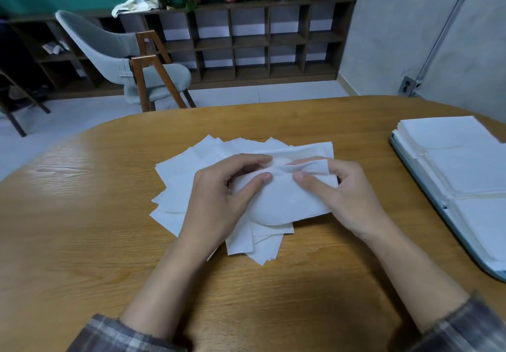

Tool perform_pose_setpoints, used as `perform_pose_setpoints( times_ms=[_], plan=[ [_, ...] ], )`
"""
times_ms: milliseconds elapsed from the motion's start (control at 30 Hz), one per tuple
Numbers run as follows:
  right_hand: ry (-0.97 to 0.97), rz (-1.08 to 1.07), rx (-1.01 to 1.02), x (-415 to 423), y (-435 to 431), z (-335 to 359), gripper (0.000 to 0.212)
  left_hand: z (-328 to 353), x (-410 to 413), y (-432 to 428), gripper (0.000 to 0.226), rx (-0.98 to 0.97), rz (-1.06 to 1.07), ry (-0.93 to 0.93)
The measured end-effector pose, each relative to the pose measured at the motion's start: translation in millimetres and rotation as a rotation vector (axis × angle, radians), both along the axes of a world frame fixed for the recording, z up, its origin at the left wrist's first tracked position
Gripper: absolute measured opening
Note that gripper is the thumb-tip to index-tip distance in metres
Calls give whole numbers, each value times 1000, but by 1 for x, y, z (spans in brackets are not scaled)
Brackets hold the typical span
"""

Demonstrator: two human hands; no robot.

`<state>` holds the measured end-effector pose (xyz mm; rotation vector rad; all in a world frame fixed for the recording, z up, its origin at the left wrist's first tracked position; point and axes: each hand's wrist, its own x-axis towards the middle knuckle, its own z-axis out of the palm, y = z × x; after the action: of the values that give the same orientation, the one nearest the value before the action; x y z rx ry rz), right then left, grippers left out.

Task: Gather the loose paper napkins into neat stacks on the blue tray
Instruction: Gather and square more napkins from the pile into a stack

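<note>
Both hands in on one sheet: left hand (219, 198) and right hand (347, 195) pinching a single napkin (284, 201) between thumbs and curled fingers, sheet bowed over the loose pile (178, 176). Pile fanned out messily on the table (82, 214), well left of the blue tray (420, 172). Neat stacks (451, 138) already sitting side by side on that tray.

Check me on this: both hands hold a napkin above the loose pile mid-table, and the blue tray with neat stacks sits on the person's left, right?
Not quite. The head view shows the blue tray with its neat stacks on the person's right, not the left. The rest holds: the left hand and right hand grip a napkin above the loose pile mid-table.
</note>
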<state>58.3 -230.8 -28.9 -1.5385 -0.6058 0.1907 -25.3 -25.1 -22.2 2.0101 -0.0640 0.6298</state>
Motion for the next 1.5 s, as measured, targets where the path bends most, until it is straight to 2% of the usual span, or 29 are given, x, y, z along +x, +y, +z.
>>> perform_pose_setpoints(
  times_ms=[167, 300, 767, 833, 900, 967, 1033, 1067, 1133, 1233, 1300, 1367, 1500],
  plan=[
    [42, 75, -10, -4, 4, 1, 36, 4, 2, 1, 21, -174, 51, -3],
    [46, 95, -10, -6, 6, 2, 47, 5, 1, 0, 20, -195, 58, 2],
    [18, 83, -25, -10, 8, 6, 39, 5, 0, -4, 18, -188, 116, 17],
    [36, 67, 3, -9, 8, 7, 40, 5, -1, -6, 21, -114, 151, 7],
    [69, 36, 79, -6, 6, 10, 47, 6, -1, -6, 34, -18, 212, -25],
    [184, 41, 218, -3, 3, 13, 56, 8, -1, -4, 50, -133, 184, 65],
    [279, 65, 316, -2, 1, 16, 62, 15, -2, -4, 52, -396, 24, 242],
    [289, 71, 318, -2, 1, 16, 63, 15, -1, -4, 50, -506, -66, 308],
    [287, 84, 289, -3, 3, 16, 64, 12, 0, -5, 52, -602, -138, 361],
    [305, 144, 254, -4, 3, 13, 67, 8, 3, -5, 53, -586, -92, 354],
    [286, 206, 211, -4, 3, 12, 72, 3, 4, -5, 55, -498, -55, 373],
    [228, 225, 175, -4, 2, 11, 77, -1, 3, -7, 49, -410, 9, 358],
    [172, 272, 178, -2, -2, 11, 81, -1, 2, -9, 37, -419, 103, 268]
  ],
)
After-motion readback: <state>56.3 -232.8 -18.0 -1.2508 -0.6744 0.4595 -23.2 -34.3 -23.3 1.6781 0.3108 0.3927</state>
